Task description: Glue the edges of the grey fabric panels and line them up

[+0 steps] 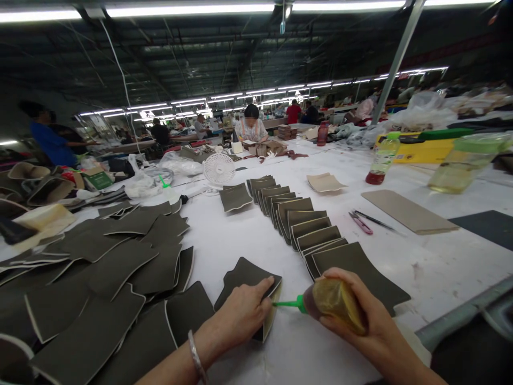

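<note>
My left hand [239, 311] grips a dark olive leather-like panel [245, 274] near its right edge, the index finger stretched along the top. That edge is lifted, and a paler underside shows. My right hand [371, 321] is wrapped round a squeeze bottle [339, 300] of amber liquid, tilted on its side. Its thin green nozzle points left, with the tip at the panel's edge beside my left fingers. Beyond my hands runs an overlapping row of similar panels [308, 222]; the nearest panel [356, 270] is partly hidden behind my right hand.
Loose dark panels [108, 262] are heaped on the left. Thread snips [361, 222], a pen [372, 220] and a beige panel stack [409, 211] lie at right. Drink bottles [382, 158] stand behind them. A white fan [218, 170] stands mid-table; a person [250, 128] sits beyond.
</note>
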The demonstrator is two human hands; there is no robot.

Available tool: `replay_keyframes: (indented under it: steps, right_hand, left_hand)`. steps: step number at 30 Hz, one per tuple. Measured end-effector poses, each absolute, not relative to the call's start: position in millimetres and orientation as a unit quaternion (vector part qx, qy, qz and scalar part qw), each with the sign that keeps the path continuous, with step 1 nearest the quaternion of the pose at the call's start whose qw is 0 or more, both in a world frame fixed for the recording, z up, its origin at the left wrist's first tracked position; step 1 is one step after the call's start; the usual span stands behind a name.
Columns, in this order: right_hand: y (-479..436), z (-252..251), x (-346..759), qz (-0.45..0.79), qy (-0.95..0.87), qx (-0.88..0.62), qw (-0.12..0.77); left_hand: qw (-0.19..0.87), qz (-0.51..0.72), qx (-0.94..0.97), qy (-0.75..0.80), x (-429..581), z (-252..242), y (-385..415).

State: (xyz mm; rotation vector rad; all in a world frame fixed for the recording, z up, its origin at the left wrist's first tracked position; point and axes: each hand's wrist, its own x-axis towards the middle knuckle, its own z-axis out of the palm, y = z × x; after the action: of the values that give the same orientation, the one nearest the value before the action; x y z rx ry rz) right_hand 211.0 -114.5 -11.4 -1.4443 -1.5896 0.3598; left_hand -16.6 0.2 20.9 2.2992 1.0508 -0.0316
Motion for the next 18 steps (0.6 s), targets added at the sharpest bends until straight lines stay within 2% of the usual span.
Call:
replay_keyframes:
  steps: [6, 10, 14, 18]
  right_hand:
    - [-122.3, -17.4, 204.0, 0.189, -0.616, -0.586, 0.491]
    - [-128.8, -13.9, 194.0, 0.262, -0.568, -0.569, 0.533]
    - [-131.8, -7.2, 188.0, 0.333, -0.469, -0.578, 0.580]
    - [-134.7, -8.5, 197.3, 0.466, -0.315, -0.515, 0.646]
  left_hand:
    - [0.288, -0.020, 0.869, 0.401, -15.9, 23.9, -2.1]
    - [0.283, -0.029, 0.868, 0.407, -15.0, 25.5, -3.1]
    - [0.297, -0.014, 0.863, 0.409, -16.0, 25.1, -5.0]
    - [0.360, 0.019, 0.838, 0.411, -21.5, 25.7, -0.7]
